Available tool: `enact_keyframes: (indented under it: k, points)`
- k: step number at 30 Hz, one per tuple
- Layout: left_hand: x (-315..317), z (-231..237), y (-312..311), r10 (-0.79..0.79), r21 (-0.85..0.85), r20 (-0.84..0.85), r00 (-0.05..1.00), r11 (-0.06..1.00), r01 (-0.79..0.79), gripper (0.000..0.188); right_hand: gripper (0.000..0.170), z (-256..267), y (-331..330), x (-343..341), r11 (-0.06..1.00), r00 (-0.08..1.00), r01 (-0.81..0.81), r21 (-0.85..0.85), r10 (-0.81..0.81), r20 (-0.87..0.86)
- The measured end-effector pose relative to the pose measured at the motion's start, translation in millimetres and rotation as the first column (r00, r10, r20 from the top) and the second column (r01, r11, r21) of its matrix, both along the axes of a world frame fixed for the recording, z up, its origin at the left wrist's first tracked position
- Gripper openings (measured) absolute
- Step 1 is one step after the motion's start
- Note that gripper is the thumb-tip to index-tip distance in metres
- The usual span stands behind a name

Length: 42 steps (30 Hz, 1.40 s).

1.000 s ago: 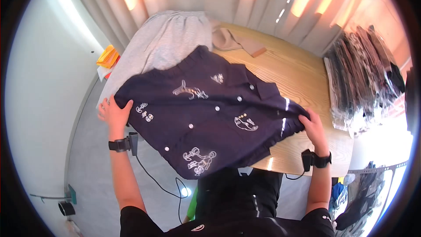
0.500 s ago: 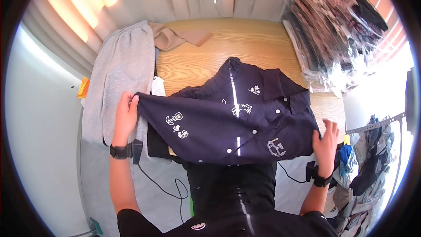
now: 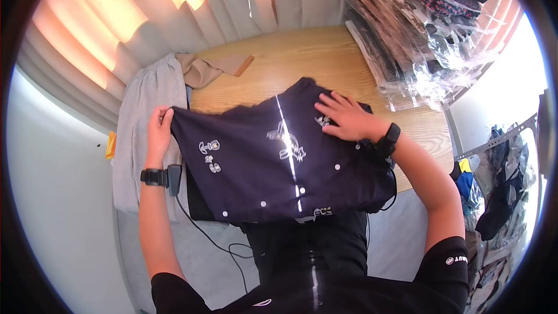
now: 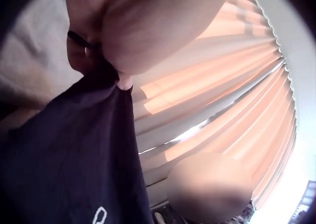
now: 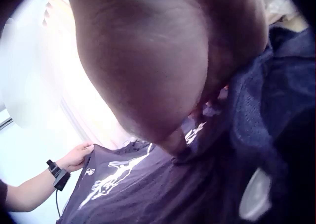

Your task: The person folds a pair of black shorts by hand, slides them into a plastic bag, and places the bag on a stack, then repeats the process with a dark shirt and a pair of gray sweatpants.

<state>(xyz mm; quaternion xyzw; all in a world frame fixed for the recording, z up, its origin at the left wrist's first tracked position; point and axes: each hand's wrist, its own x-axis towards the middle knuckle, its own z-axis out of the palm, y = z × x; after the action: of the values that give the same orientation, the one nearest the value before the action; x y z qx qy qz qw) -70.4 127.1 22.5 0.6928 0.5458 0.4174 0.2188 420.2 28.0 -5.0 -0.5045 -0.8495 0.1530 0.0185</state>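
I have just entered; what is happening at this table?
A person's left hand pinches a corner of the dark embroidered button-up shirt; the right hand rests spread on it. The shirt covers part of the wooden table, near a gray garment. Plastic-bagged clothes are stacked at the far right.

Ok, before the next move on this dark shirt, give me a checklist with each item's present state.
1. Left hand has a grip: ok, it pinches the upper left corner of the dark shirt.
2. Right hand on the cloth: ok, fingers spread on the shirt's upper right.
3. Shirt lying flat: not ok, the left corner is held up and the cloth is creased.
4. Shirt clear of the grey garment: cannot tell, they overlap in the head view.
5. Brown cloth clear of the shirt: ok, bare table shows between.
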Motion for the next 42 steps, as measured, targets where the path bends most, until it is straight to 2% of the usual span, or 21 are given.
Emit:
enact_keyframes:
  k: [2,6,8,12,14,16,18,20,22,24,26,27,29,30,31,32,34,36,38,40,42]
  points:
    - [-0.7,2.3,16.2,0.079,0.086,-0.099,0.992,0.994,-0.07,0.018,0.068,-3.7,9.9,7.0,0.983,0.981,0.186,-0.001,-0.186,0.051]
    - [28.0,17.1,46.6,0.107,0.141,-0.277,0.955,0.988,-0.07,0.018,0.071,-1.3,31.1,17.3,0.95,0.954,0.294,-0.106,-0.284,0.1]
    - [41.2,8.2,70.9,0.101,0.282,-0.341,0.935,0.959,-0.001,0.017,0.071,1.7,38.1,21.2,0.939,0.945,0.32,-0.123,-0.308,0.111]
    - [57.9,-12.2,99.7,0.041,0.102,-0.405,0.913,0.995,0.0,0.016,0.074,3.5,43.7,26.3,0.907,0.917,0.397,-0.144,-0.385,0.103]
    - [58.2,-22.0,101.9,0.034,0.113,-0.467,0.884,0.993,0.022,0.017,0.075,0.2,45.0,29.8,0.897,0.911,0.411,-0.163,-0.4,0.098]
    - [71.5,-4.0,79.7,0.074,0.437,-0.514,0.855,0.88,0.186,0.015,0.077,-4.7,49.7,33.4,0.889,0.901,0.435,-0.144,-0.428,0.072]
    - [96.2,28.2,26.7,-0.084,0.299,-0.397,0.914,0.93,0.215,0.015,0.077,-5.1,54.8,38.3,0.887,0.899,0.438,-0.15,-0.432,0.068]
    - [117.6,65.8,-44.8,-0.309,-0.046,-0.246,0.919,0.95,0.308,0.012,0.077,-6.1,59.2,40.8,0.882,0.897,0.442,-0.161,-0.439,0.059]
    - [122.5,82.5,-109.0,-0.481,-0.514,-0.177,0.859,0.79,0.336,0.014,0.078,-7.3,60.8,41.0,0.876,0.889,0.458,-0.149,-0.454,0.062]
    - [118.2,67.1,-157.7,-0.775,-0.722,-0.134,0.617,0.503,0.475,0.023,0.077,-4.7,56.0,40.8,0.879,0.888,0.458,-0.132,-0.459,0.026]
    - [117.0,28.6,-197.8,-0.915,-0.942,0.097,0.391,0.042,0.333,0.03,0.075,-7.0,54.1,51.0,0.903,0.891,0.423,-0.074,-0.429,-0.149]
    - [109.8,2.8,-215.3,-0.903,-0.939,0.15,0.403,-0.003,0.345,0.028,0.065,-7.0,43.4,49.2,0.894,0.865,0.445,0.043,-0.418,-0.277]
    - [90.7,-68.6,-245.0,-0.886,-0.932,0.209,0.414,-0.053,0.357,0.026,0.056,14.2,3.7,42.0,0.905,0.885,0.4,0.143,-0.341,-0.317]
    - [79.0,-113.0,-255.4,-0.76,-0.951,0.094,0.643,0.122,0.283,0.026,0.048,26.4,-17.9,38.0,0.902,0.902,0.352,0.251,-0.255,-0.348]
    - [73.6,-134.8,-260.9,-0.568,-0.948,-0.019,0.823,0.271,0.165,0.029,0.043,34.1,-40.0,35.2,0.924,0.885,0.318,0.213,-0.209,-0.415]
    - [77.6,-136.4,-263.3,-0.567,-0.95,-0.015,0.823,0.265,0.165,0.029,0.038,38.8,-62.8,33.1,0.943,0.859,0.283,0.175,-0.168,-0.483]
    - [95.8,-139.7,-270.8,-0.234,-0.705,0.168,0.958,0.65,0.283,0.041,0.039,41.9,-105.4,36.2,0.983,0.895,0.157,0.097,-0.1,-0.434]
    - [99.7,-158.3,-274.2,-0.208,-0.686,0.122,0.971,0.689,0.234,0.049,0.045,43.7,-141.8,41.9,0.986,0.927,0.159,0.057,-0.129,-0.351]
    - [101.1,-175.6,-276.7,0.03,-0.648,0.509,0.86,0.672,0.359,0.049,0.051,43.7,-170.8,38.7,0.988,0.953,0.156,0.017,-0.146,-0.265]
    - [100.0,-168.2,-275.2,0.056,-0.665,0.476,0.877,0.676,0.318,0.047,0.062,42.1,-194.1,33.8,0.959,0.933,0.283,0.004,-0.274,-0.232]
    - [97.9,-169.7,-277.4,0.081,-0.56,0.543,0.836,0.777,0.289,0.046,0.067,24.0,-208.8,33.4,0.955,0.922,0.296,-0.006,-0.288,-0.261]
